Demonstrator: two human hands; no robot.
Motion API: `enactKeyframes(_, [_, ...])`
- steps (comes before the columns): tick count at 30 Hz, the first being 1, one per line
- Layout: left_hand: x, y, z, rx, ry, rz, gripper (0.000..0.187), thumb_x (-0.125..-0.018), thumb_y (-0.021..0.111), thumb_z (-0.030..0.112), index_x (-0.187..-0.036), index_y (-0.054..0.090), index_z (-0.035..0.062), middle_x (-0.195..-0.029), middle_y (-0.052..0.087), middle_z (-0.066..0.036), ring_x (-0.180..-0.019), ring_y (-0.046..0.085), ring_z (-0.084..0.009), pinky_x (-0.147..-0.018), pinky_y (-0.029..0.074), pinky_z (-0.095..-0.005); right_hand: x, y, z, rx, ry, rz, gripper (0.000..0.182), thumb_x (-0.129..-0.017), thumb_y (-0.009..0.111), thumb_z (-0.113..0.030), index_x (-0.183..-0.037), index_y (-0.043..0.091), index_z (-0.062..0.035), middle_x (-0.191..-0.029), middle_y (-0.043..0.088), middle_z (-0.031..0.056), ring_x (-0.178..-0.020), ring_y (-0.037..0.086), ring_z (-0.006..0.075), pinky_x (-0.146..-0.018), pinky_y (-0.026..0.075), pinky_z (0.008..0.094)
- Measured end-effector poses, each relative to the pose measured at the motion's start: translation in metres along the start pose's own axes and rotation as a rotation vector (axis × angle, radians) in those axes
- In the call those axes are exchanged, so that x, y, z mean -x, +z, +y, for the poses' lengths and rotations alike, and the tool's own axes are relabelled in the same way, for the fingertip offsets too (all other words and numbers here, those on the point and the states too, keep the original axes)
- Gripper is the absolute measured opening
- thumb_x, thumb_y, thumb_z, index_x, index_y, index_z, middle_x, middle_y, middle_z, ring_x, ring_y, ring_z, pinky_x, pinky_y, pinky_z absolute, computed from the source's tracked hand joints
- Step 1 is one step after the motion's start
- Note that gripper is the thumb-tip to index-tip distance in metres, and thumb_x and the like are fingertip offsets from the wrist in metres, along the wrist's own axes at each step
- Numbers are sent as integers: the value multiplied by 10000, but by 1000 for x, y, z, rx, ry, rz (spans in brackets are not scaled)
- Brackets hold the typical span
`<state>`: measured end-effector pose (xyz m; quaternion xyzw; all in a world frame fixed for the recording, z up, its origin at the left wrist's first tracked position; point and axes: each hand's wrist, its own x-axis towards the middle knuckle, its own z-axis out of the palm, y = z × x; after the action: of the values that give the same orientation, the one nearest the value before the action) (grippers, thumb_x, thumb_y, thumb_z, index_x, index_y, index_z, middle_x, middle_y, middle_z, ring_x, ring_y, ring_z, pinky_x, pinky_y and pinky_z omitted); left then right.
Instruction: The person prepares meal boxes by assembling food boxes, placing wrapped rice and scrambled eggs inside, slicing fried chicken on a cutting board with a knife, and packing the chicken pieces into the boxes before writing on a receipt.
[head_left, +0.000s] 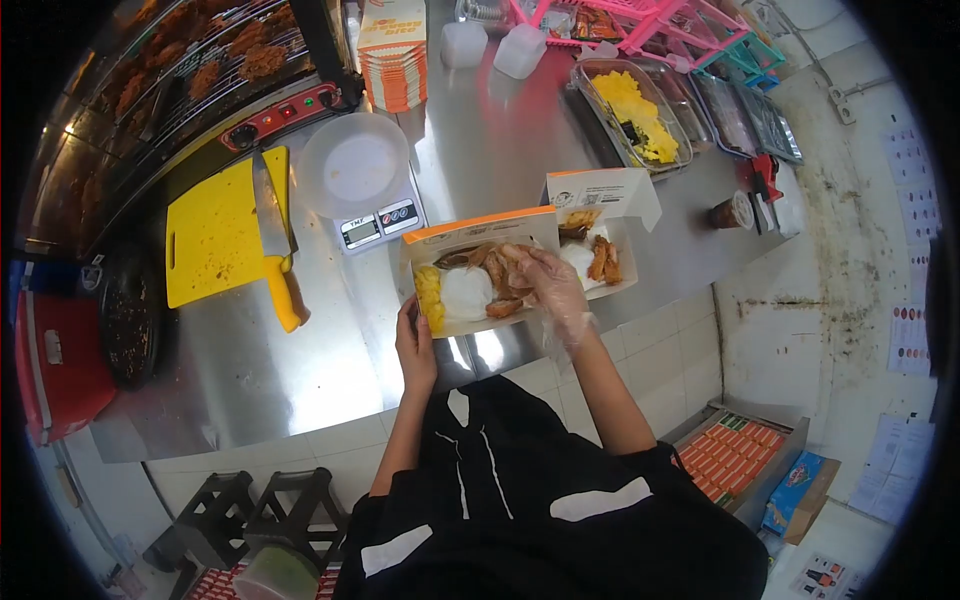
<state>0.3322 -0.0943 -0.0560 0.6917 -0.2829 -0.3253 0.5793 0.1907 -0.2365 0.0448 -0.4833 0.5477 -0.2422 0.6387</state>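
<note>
An open cardboard meal box [480,226] sits near the table's front edge, holding white rice [465,293], yellow scrambled egg [430,298] and pieces of fried chicken [505,308]. My left hand [415,348], bare, grips the box's left corner, thumb along the outside. My right hand [555,290], in a clear plastic glove, reaches over the box's right side with its fingers closed on a piece of fried chicken; the fingertips are partly hidden. Close behind on the right stands a second open meal box [600,183] with rice and fried chicken in it.
A kitchen scale [378,227] carries a round plastic bowl [355,165]. Left of it, a yellow-handled knife [280,285] lies on a yellow cutting board [215,240]. Folded boxes [393,75] are stacked behind. A tray of egg [640,115] and a cup [730,212] stand right.
</note>
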Motion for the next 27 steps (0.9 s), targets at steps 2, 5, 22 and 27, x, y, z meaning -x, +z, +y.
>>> enactKeyframes(2, [0, 0, 1, -5, 7, -1, 346, -920, 401, 129, -1228, 412, -28, -1211, 486, -205, -1157, 455, -281, -977, 331, -348, 4, -5, 8, -288, 3, -119, 286, -881, 544, -151, -1124, 510, -2, -991, 620, 82, -788, 604, 143, -603, 462, 215])
enactKeyframes(5, [-1, 0, -5, -15, 15, -1, 343, -919, 399, 129, -1225, 416, -24, -1201, 495, -201, -1144, 464, -274, -969, 337, -345, 12, -3, 6, -558, 52, -191, 305, -862, 569, -109, -1133, 495, 10, -1042, 600, 81, -866, 596, 155, -646, 478, 230])
enactKeyframes(22, [0, 0, -8, -57, 34, 17, 335, -917, 396, 117, -1220, 422, -23, -1177, 506, -202, -1119, 477, -273, -960, 342, -338, 8, 0, 27, 830, -989, 269, 268, -710, 651, -38, -954, 542, -59, -911, 550, 128, -773, 572, 293, -682, 495, 357])
enactKeyframes(27, [-1, 1, -12, -39, 38, 22, 334, -914, 399, 118, -1214, 426, -24, -1173, 507, -201, -1116, 478, -277, -959, 345, -343, -23, 17, 36, 1015, -859, 261, 209, -740, 633, -80, -903, 508, -39, -884, 536, 161, -778, 554, 359, -659, 479, 391])
